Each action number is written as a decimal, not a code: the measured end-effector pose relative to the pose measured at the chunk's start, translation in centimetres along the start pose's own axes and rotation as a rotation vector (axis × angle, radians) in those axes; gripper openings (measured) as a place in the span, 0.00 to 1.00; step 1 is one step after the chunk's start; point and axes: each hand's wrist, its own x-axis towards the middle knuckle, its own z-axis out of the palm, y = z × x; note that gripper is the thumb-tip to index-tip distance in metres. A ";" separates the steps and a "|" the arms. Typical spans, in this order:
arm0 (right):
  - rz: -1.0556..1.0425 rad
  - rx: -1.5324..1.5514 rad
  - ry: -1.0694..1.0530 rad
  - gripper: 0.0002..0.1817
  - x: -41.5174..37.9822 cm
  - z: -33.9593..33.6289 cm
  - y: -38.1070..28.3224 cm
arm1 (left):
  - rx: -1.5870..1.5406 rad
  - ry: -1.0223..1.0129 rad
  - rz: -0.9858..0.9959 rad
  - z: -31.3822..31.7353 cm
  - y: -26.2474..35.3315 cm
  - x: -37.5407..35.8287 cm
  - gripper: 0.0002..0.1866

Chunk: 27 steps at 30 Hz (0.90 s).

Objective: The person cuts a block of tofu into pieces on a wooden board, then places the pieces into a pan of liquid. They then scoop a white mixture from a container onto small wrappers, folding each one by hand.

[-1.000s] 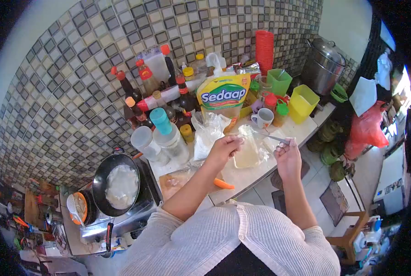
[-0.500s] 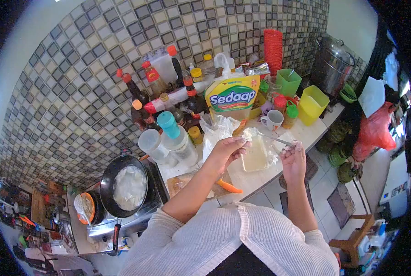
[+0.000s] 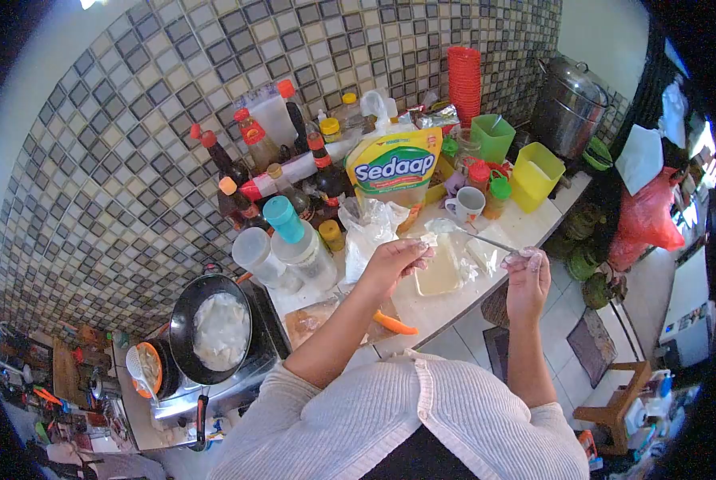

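My left hand point(image 3: 395, 266) is closed in a pinch on a small whitish piece point(image 3: 427, 240), too small to make out exactly. In my right hand point(image 3: 526, 284), the fingers grip the end of a metal spoon point(image 3: 486, 239). Its bowl, with whitish stuff on it, points left near my left fingertips. Below and between the hands, a shallow pale container point(image 3: 439, 276) holds a cream-coloured mass. A knife with an orange handle point(image 3: 395, 323) lies on the cutting board point(image 3: 303, 322), partly behind my left forearm.
On the stove at left, a black wok point(image 3: 178, 320) holds pale pieces, beside an orange-rimmed bowl with a white slotted ladle point(image 3: 137, 365). Sauce bottles, clear jars point(image 3: 303, 260), a yellow Sedaap pouch point(image 3: 394, 168), a white plastic bag point(image 3: 370, 236) and a mug point(image 3: 467, 206) crowd the counter's back.
My right hand has shifted slightly right with the spoon. My left hand keeps its pinch in almost the same place. The whole view has turned a little.
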 end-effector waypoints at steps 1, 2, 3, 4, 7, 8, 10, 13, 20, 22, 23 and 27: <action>0.012 0.012 -0.005 0.14 0.0 0.0 0.1 | 0.000 -0.002 0.002 0.1 -0.1 0.0 0.11; 0.024 0.025 -0.011 0.15 0.0 0.0 0.3 | 0.079 -0.004 0.030 0.1 -0.2 -0.1 0.11; 0.021 0.026 -0.012 0.15 0.0 0.0 0.6 | 0.158 -0.006 0.058 0.2 -0.2 -0.1 0.11; 0.051 0.032 0.055 0.13 -0.1 -0.1 1.1 | 0.160 -0.006 0.061 0.2 0.1 -0.3 0.11; 0.070 -0.247 0.077 0.10 -0.6 -1.3 3.6 | 0.328 -0.037 0.120 0.5 0.4 -0.7 0.09; 0.058 -0.534 0.031 0.08 -1.0 -2.1 5.0 | 0.257 -0.042 0.177 0.5 0.0 -0.6 0.09; 0.048 -0.836 -0.199 0.08 -2.8 -4.9 10.2 | 0.185 -0.048 0.235 0.7 -0.1 -0.7 0.09; 0.085 -1.145 -0.625 0.14 -4.7 -2.1 9.3 | 0.162 -0.025 0.215 0.7 0.2 -0.9 0.09; -0.175 -1.183 -0.732 0.14 -2.3 3.3 4.4 | -0.068 -0.025 0.084 0.8 0.4 -1.7 0.10; -0.501 -1.063 -0.488 0.14 -1.1 5.3 2.1 | -0.105 -0.015 0.033 0.7 0.4 -1.8 0.09; -0.493 -1.066 -0.490 0.14 -0.7 5.9 1.4 | -0.114 -0.071 0.042 0.3 0.1 -1.6 0.09; -0.894 -1.083 -0.452 0.13 0.3 7.4 -0.5 | -0.082 -0.105 0.046 0.8 0.2 -2.1 0.07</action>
